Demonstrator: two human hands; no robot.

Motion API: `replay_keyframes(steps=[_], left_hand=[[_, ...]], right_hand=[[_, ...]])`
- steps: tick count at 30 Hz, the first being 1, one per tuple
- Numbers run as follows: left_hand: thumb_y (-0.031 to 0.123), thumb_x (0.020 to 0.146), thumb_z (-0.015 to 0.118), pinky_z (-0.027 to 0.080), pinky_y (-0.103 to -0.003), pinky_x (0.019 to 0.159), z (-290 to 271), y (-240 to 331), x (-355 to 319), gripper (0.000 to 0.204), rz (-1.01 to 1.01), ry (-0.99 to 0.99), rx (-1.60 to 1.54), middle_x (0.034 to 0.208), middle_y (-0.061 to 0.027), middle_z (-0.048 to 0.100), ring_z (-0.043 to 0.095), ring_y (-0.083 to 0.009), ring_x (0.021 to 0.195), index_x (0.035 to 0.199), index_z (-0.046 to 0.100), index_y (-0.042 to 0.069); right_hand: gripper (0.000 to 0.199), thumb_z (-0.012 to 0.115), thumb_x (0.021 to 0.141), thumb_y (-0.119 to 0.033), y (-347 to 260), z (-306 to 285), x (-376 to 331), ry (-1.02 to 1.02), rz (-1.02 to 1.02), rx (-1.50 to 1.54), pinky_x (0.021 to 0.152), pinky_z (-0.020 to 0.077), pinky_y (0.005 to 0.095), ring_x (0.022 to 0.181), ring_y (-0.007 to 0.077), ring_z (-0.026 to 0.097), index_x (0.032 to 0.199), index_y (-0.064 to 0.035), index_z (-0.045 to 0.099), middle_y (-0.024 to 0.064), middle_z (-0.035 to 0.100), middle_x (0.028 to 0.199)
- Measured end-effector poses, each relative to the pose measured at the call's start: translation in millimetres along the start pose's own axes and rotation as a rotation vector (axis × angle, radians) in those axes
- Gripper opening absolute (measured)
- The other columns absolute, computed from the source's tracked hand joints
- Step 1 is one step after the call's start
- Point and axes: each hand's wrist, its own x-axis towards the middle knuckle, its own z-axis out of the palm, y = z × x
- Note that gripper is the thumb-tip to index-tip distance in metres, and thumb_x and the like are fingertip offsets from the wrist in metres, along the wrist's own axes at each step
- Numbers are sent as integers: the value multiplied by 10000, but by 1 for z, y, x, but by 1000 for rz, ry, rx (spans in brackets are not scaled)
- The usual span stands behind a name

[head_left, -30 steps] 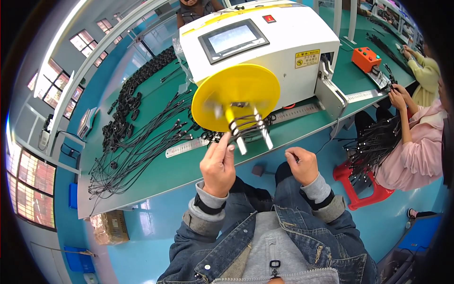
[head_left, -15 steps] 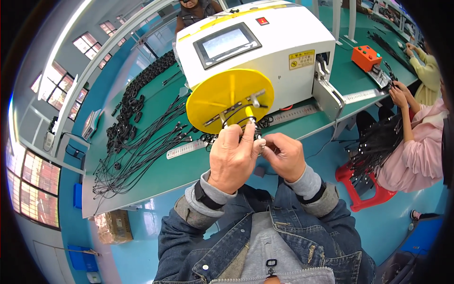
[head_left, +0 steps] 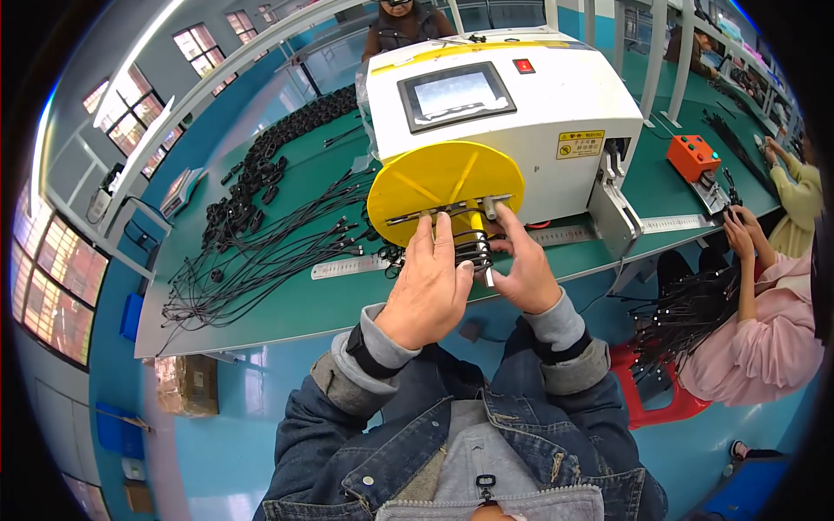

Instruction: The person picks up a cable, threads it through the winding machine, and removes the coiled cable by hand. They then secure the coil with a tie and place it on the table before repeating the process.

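- Workshop; green-topped bench (head_left: pixel 261 317) carries a white winding machine (head_left: pixel 565 104) with a yellow disc (head_left: pixel 447 174) facing the wearer.
- Black cable coil (head_left: pixel 472 257) sits around the disc's projecting post (head_left: pixel 488 278), between both hands.
- Left hand (head_left: pixel 426 291): fingers extended up toward the disc, thumb by the coil; unclenched. Right hand (head_left: pixel 527 273): fingers reach up on the other side, thumb apart; also loose. Firm contact with coil: can't tell.
- Handling, my judgement: support coil both sides, keep turns together, pull straight along the post, no twisting; disc should be stationary.
- Edges: bench's front edge runs just below the hands; room toward the wearer looks open.
- Tighter sideways: loose cables (head_left: pixel 252 260) and steel ruler (head_left: pixel 339 267) left, metal bracket (head_left: pixel 618 213) right.
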Motion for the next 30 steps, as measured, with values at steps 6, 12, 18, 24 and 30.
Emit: replay_keyframes(steps=[6,12,18,24,30], left_hand=[[159,823,517,389,-444,875,7,-7,3,509,42,116,-87,1127,-316,413,442,-431,1017,1222,355,-111],[154,810,546,439,-433,674,7,-7,0,305,47,31,-71,820,-176,485,510,-356,746,1042,449,-20],[158,798,559,451,-405,557,5,-6,-5,223,34,-7,-64,766,-142,493,525,-326,624,930,459,10],[153,815,546,446,-403,526,3,10,-33,220,22,-18,3,777,-167,500,541,-343,617,941,450,-1],[162,829,533,453,-405,564,39,5,-80,239,-82,-81,-37,805,-198,507,549,-366,666,965,454,-18]], right_hand=[[697,708,687,-93,13,17,-7,-4,125,356,818,479,301,972,226,553,1269,36,345,181,497,1133],[578,661,740,-104,-5,50,-35,249,97,1,681,507,344,812,303,620,1220,30,369,202,584,939],[375,601,790,-139,-18,50,-20,270,54,-191,601,487,404,705,370,606,1071,29,421,210,591,789],[295,575,790,-139,-36,51,-48,236,137,-275,572,479,428,667,394,591,990,20,428,220,582,728],[265,565,760,-99,-9,58,-85,101,160,-302,540,474,436,622,393,585,953,11,419,207,575,664]])
